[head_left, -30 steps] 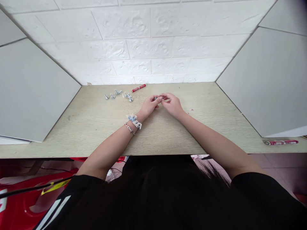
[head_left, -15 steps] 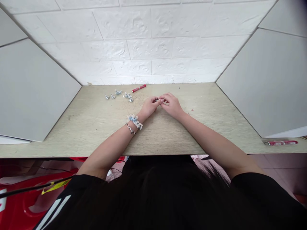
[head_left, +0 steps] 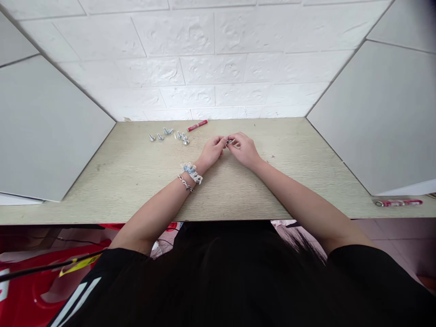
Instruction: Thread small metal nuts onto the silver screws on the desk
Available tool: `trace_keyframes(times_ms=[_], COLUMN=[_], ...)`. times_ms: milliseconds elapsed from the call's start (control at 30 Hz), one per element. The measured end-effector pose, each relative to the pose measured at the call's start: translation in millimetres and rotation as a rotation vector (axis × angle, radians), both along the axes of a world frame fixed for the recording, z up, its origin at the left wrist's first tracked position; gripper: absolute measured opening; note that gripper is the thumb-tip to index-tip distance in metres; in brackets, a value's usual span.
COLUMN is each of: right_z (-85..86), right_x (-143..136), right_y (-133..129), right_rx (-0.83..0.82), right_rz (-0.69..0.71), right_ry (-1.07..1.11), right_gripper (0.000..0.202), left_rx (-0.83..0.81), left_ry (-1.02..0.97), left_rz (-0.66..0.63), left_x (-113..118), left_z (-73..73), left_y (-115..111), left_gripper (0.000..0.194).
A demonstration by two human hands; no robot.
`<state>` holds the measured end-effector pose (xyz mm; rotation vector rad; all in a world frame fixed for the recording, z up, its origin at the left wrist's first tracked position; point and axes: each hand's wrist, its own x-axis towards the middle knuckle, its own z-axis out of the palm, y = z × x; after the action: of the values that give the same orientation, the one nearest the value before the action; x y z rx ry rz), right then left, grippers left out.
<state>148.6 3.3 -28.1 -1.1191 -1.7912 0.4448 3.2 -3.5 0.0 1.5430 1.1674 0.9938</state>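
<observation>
The right hand (head_left: 243, 149) pinches a small metal piece (head_left: 229, 141) between thumb and fingers, and the left hand (head_left: 211, 152) closes its thumb and fingertips at the piece's left end; its exact shape is partly hidden. The two hands nearly meet above the middle of the table (head_left: 218, 195), toward its back. On the left wrist are a scrunchie (head_left: 192, 173) and a chain bracelet (head_left: 185, 183).

Left of the left hand, near it, metal screws with wide round heads (head_left: 185, 141) stand or lie in a loose cluster; more of them reach farther left. A red tube (head_left: 197, 126) lies at a slant behind the hands, between the cluster and the white brick wall (head_left: 218, 72), which closes off the back. Red crumbs (head_left: 273, 156) lie right of the right hand.

Grey panels bound the work surface at the left (head_left: 51, 131) and right (head_left: 378, 118). Between the right forearm and the right panel the tabletop is open, as is the left stretch in front of the screws. A second red tube (head_left: 399, 203) lies by the front edge, far right.
</observation>
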Motion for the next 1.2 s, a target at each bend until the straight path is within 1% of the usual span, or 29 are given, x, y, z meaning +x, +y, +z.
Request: trace_keyframes(times_ms=[133,233,300,467,600,733,900,1033,1200], right_z=[-0.5,0.2,0.9,2.0,2.3,1.3,-2.1,-1.9,2.3], right_x=[0.1,0.0,0.0,0.0,-1.1,-1.6,-1.0,-1.0,-1.2], right_y=[0.5,-0.1,-0.7,-1.4,-1.9,-1.4,0.6,-1.0,-5.1], right_rx=[0.01,-0.004,-0.009,-0.011,-0.01,-0.009,-0.023,-0.057,-0.109], right_rz=[-0.001,-0.015,-0.015,-0.003,-0.012,-0.017,-0.033,-0.003,0.046], right_ry=[0.004,-0.011,-0.025,-0.034,-0.007,0.0,-0.011,-0.041,-0.096], right_gripper=[0.014,0.014,0.014,0.015,0.015,0.013,0.013,0.014,0.02], left_rx=[-0.034,-0.095,-0.107,-0.098,-0.103,-0.067,-0.063,-0.033,-0.008], left_ry=[-0.037,-0.092,-0.118,-0.144,-0.163,-0.148,-0.131,-0.128,-0.107], left_rz=[-0.003,-0.033,-0.044,0.0,0.051,0.037,0.028,0.012,-0.008], left_x=[0.7,1.7,2.3,2.8,2.3,0.7,-1.4,-2.1,-3.0], left_z=[-2.9,-3.1,-2.5,-0.4,-0.2,-1.9,-1.5,-0.3,-1.5], left_y=[3.9,5.2,5.2,3.0,2.1,3.3,1.6,-0.5,-0.3], left_gripper=[0.019,0.018,0.016,0.011,0.022,0.029,0.035,0.038,0.038])
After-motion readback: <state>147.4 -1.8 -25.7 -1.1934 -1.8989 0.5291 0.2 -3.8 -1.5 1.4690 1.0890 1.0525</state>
